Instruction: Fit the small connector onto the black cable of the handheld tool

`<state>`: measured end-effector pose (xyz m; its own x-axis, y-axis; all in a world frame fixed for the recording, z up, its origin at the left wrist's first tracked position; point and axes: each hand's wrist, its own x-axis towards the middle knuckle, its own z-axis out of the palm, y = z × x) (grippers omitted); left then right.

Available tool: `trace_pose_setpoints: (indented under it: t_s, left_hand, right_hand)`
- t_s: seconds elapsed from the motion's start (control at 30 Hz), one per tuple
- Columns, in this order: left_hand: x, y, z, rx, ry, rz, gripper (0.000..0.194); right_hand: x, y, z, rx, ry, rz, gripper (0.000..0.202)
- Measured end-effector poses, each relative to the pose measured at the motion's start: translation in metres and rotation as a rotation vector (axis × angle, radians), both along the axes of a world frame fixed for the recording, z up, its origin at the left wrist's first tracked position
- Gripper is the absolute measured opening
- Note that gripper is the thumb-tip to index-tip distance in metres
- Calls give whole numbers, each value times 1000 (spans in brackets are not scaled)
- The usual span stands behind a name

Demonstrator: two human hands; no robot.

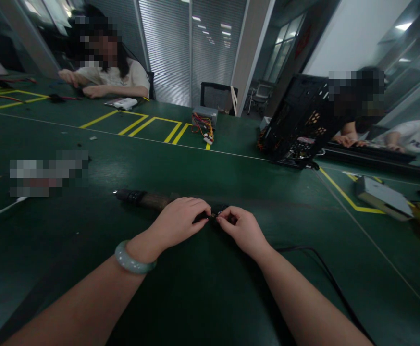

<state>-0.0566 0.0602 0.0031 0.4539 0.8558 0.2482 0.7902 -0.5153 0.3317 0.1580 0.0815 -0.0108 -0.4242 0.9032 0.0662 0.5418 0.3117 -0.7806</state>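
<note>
My left hand (183,221) and my right hand (241,229) meet near the middle of the green table (181,298). Both are pinched around a small dark piece (213,215) with a tiny brassy spot, too small to identify. A green bangle (132,259) circles my left wrist. Behind my left hand lies a dark, rod-shaped tool (141,198), its metal tip pointing left. Past my right wrist, a black cable (318,254) curves toward the bottom right.
A power supply (205,114) with coloured wires sits at the far edge. An open black computer case (300,120) stands back right, a grey metal box (383,196) in front of it. A person (123,79) sits back left; others are at right.
</note>
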Motion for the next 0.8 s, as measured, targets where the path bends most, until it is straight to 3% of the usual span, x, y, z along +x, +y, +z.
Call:
trace_pose_setpoints:
  t_s: [0.8]
  left_hand:
    - [0,1,-5,26,-23,24,11]
  right_hand:
    - [-2,0,2,21,-65,4,14]
